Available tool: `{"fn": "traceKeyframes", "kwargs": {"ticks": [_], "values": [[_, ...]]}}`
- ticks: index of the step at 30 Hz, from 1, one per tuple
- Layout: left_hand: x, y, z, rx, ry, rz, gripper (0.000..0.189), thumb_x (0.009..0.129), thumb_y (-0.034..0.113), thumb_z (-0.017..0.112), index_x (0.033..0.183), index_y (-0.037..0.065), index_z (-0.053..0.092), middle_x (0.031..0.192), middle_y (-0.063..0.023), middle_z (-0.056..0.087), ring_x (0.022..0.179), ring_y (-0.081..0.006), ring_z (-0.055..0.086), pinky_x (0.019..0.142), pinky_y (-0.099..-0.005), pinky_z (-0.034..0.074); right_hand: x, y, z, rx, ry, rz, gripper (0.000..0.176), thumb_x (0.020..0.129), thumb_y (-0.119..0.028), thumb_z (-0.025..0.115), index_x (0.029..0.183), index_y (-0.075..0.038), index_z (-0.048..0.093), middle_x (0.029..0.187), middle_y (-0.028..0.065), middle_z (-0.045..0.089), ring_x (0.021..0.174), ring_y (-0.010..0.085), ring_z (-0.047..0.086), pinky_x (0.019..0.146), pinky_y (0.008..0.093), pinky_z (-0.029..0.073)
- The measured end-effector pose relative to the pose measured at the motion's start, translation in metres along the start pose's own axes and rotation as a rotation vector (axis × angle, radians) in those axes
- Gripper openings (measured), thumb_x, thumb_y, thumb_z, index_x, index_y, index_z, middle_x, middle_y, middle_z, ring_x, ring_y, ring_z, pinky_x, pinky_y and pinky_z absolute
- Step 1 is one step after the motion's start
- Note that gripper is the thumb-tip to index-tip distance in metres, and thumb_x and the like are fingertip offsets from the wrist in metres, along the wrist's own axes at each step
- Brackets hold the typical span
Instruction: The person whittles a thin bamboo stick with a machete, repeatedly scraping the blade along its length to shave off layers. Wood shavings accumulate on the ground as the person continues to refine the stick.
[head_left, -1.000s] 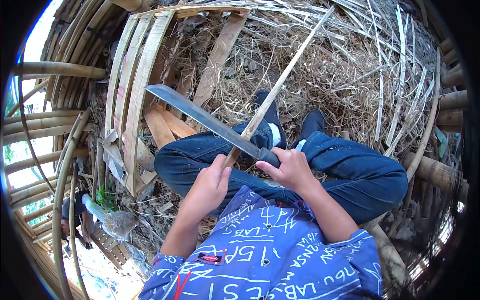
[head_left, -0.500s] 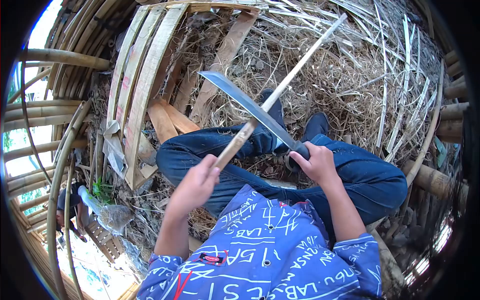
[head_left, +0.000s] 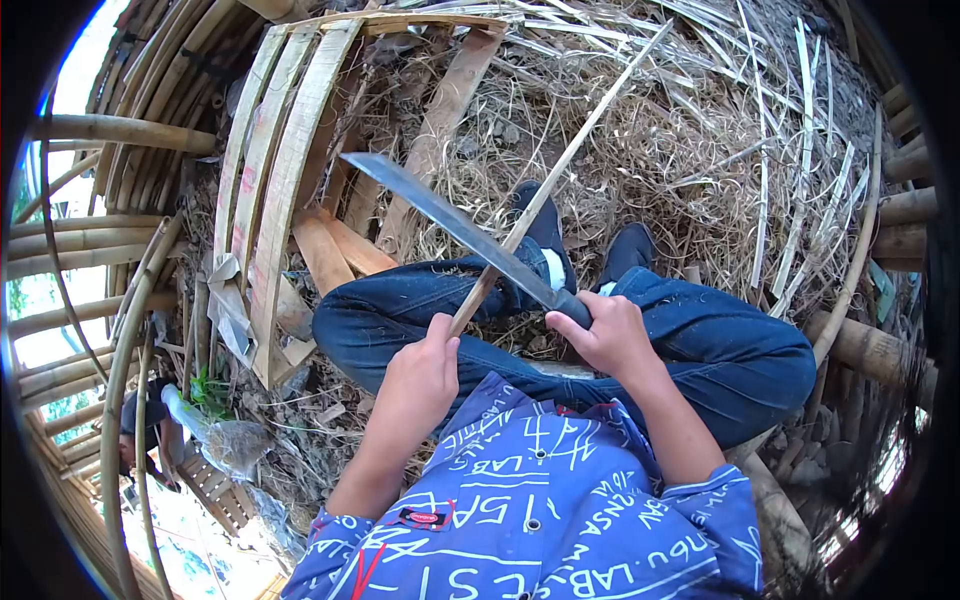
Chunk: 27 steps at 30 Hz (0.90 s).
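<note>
My left hand [head_left: 415,375] is closed round the near end of a long, thin bamboo strip [head_left: 572,148], which slants up and away to the right. In my right hand [head_left: 605,335] is the dark handle of a machete [head_left: 450,217]. Its long, broad blade points up and left and crosses over the strip just beyond my left hand, appearing to rest against it. Both hands are above my crossed legs [head_left: 400,310] in blue jeans.
Shavings [head_left: 700,190] and pale split strips [head_left: 790,230] cover the ground ahead. A slatted wooden pallet [head_left: 290,160] leans at the left, beside bamboo poles [head_left: 90,240]. Another person [head_left: 150,430] is at the far left. A thick bamboo pole [head_left: 870,355] lies at the right.
The machete has shifted left and toward me, with its blade now crossing the strip closer to my left hand. My left hand has moved slightly right with the strip.
</note>
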<state>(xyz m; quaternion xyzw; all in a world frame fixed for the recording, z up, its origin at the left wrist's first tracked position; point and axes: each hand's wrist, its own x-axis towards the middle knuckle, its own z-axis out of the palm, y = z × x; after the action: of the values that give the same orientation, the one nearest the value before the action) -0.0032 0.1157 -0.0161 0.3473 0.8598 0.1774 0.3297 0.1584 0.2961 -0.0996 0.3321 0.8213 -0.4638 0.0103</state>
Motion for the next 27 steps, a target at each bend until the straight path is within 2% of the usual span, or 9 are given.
{"fn": "traceKeyframes", "kwargs": {"ticks": [4,6,7,10,16,20,22,24,27], "values": [[-0.002,0.000,-0.006,-0.015,-0.015,0.008,0.010,0.098,0.009,0.049,0.106,0.002,0.048,0.069,-0.0278,0.058,0.072,-0.0486,0.059,0.060,-0.0546,0.040,0.005,0.007,-0.008,-0.100,0.015,-0.050,0.057,0.084,-0.059,0.065,0.076,-0.002,0.068,0.062,0.0205,0.063,0.064,0.0395,0.066,0.059,0.0469,0.050],[-0.005,0.000,-0.015,0.033,-0.014,-0.021,0.010,0.099,0.012,0.049,0.102,0.002,0.046,0.067,-0.0278,0.059,0.070,-0.0487,0.060,0.061,-0.0569,0.044,0.010,0.018,-0.010,-0.108,0.131,0.040,0.055,0.084,-0.058,0.066,0.077,-0.003,0.068,0.063,0.0197,0.064,0.065,0.0392,0.066,0.060,0.0472,0.051],[-0.006,0.000,-0.015,0.032,-0.015,-0.021,0.010,0.099,0.012,0.049,0.102,0.002,0.046,0.067,-0.0278,0.059,0.070,-0.0487,0.060,0.061,-0.0569,0.044,0.016,0.029,-0.016,-0.020,0.127,0.166,0.054,0.084,-0.057,0.065,0.078,-0.004,0.068,0.065,0.0190,0.065,0.067,0.0397,0.066,0.061,0.0480,0.051],[-0.009,-0.006,-0.011,-0.008,-0.036,0.011,0.011,0.098,0.012,0.049,0.102,0.002,0.046,0.067,-0.0277,0.059,0.070,-0.0488,0.060,0.061,-0.0568,0.044,0.020,0.041,-0.023,-0.255,0.108,0.067,0.057,0.085,-0.058,0.064,0.076,-0.002,0.066,0.063,0.0217,0.063,0.066,0.0422,0.065,0.062,0.0494,0.050],[-0.009,-0.005,-0.005,0.018,0.004,0.017,0.010,0.097,0.008,0.050,0.106,0.003,0.048,0.068,-0.0268,0.058,0.071,-0.0481,0.059,0.059,-0.0539,0.041,0.002,0.018,-0.011,-0.069,0.117,0.019,0.058,0.086,-0.058,0.063,0.075,-0.001,0.066,0.063,0.0240,0.063,0.066,0.0441,0.064,0.061,0.0516,0.050],[-0.008,-0.001,-0.005,0.045,-0.005,0.043,0.010,0.097,0.008,0.050,0.106,0.002,0.048,0.068,-0.0269,0.058,0.070,-0.0478,0.060,0.060,-0.0545,0.042,-0.002,0.003,-0.004,-0.145,0.027,-0.073,0.059,0.084,-0.061,0.064,0.077,-0.003,0.066,0.065,0.0222,0.064,0.068,0.0431,0.066,0.062,0.0505,0.052],[-0.012,0.000,-0.010,0.051,-0.013,0.034,0.011,0.097,0.008,0.050,0.106,0.002,0.048,0.068,-0.0268,0.058,0.070,-0.0476,0.060,0.060,-0.0545,0.042,0.007,0.010,-0.007,-0.118,0.071,-0.013,0.057,0.084,-0.060,0.064,0.077,-0.004,0.067,0.066,0.0218,0.065,0.070,0.0424,0.066,0.064,0.0496,0.052],[-0.018,0.002,-0.016,0.055,-0.009,0.022,0.011,0.097,0.007,0.050,0.106,0.002,0.048,0.068,-0.0263,0.058,0.070,-0.0471,0.060,0.060,-0.0540,0.043,0.024,0.019,-0.021,0.030,0.094,0.181,0.054,0.085,-0.057,0.065,0.078,-0.003,0.069,0.069,0.0226,0.066,0.072,0.0425,0.066,0.065,0.0475,0.051],[-0.016,-0.002,-0.005,0.039,-0.004,0.041,0.011,0.097,0.006,0.051,0.106,0.002,0.048,0.067,-0.0257,0.058,0.069,-0.0466,0.060,0.060,-0.0534,0.043,0.032,0.029,-0.024,-0.113,0.103,0.075,0.054,0.086,-0.055,0.065,0.077,-0.002,0.068,0.069,0.0229,0.065,0.071,0.0422,0.066,0.064,0.0474,0.051]]}}
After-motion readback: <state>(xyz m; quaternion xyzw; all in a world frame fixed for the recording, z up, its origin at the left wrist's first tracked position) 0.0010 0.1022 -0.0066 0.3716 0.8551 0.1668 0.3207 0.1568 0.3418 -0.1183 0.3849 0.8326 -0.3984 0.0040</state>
